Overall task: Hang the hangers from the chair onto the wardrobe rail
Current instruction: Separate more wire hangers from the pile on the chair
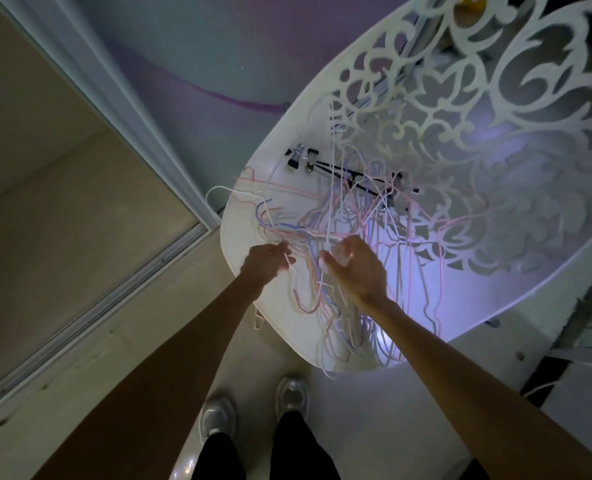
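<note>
**Tangled pile risked a snag**

The hangers [325, 237] lay knotted on the chair [249, 216]. The left hand [270, 259] pinched one white wire; the right hand [355, 268] hovered loosely open. Lifting one could have dragged others off (hooks interlocked).

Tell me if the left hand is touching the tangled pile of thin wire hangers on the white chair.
Touching. The head view shows the left hand with a thin white wire hanger running between its fingers, part of the tangled pile of thin wire hangers.

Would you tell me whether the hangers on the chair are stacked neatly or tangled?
Tangled: the hangers lie crisscrossed in a loose heap on the chair, hooks pointing different ways.
</note>
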`<state>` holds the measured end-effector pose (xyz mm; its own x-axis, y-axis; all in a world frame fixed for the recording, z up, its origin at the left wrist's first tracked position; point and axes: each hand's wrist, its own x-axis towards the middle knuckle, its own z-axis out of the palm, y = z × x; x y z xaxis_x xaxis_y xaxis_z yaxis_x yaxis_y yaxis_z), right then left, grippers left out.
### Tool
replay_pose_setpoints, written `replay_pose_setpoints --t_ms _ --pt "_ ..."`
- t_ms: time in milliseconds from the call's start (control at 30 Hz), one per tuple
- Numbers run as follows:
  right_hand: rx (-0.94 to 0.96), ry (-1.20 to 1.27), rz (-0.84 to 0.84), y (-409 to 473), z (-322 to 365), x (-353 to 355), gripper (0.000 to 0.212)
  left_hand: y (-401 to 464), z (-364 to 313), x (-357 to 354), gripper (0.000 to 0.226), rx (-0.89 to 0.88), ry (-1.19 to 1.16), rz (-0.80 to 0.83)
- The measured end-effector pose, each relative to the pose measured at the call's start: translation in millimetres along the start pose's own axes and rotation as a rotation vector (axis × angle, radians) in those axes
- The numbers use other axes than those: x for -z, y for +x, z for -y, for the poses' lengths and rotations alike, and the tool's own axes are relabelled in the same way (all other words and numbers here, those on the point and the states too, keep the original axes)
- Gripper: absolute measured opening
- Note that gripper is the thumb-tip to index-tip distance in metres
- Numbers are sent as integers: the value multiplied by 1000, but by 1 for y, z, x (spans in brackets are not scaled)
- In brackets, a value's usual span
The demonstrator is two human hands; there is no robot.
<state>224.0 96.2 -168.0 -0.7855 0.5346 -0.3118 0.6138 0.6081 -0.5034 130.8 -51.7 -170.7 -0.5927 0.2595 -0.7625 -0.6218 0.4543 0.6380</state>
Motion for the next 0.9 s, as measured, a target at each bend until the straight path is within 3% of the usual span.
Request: replay_pose_setpoints --t_ms 67,167,233,300,367,433,500,600,700,833,900 --pt "13 -62 87 14 10 -13 39 6 4 2 24 -56 152 -9" --pt "-52 -21 31 27 15 -23 23 5 4 9 17 8 160 16" --pt "27 10 9 27 10 -23 27 3 0 18 29 78 -7 -39" --pt "122 71 58 26 0 -21 30 4 -5 32 42 114 -257 -205" --pt "90 247 229 24 -4 -20 22 4 -12 47 32 131 -442 -277" --pt "20 447 392 22 -1 -23 15 2 -17 60 6 139 -629 -231" --pt "32 416 379 21 5 -30 14 -1 -17 70 7 110 -750 -211" --pt "126 119 307 18 15 -39 19 -5 -5 76 13 20 -674 -165" --pt "196 34 302 14 23 -45 26 -14 1 68 31 -58 -557 -118" --pt "349 -186 411 3 32 -39 42 -29 -10 58 32 -234 -351 -168" --pt "335 -219 500 -5 33 -30 51 -40 -23 54 33 -294 -298 -171"
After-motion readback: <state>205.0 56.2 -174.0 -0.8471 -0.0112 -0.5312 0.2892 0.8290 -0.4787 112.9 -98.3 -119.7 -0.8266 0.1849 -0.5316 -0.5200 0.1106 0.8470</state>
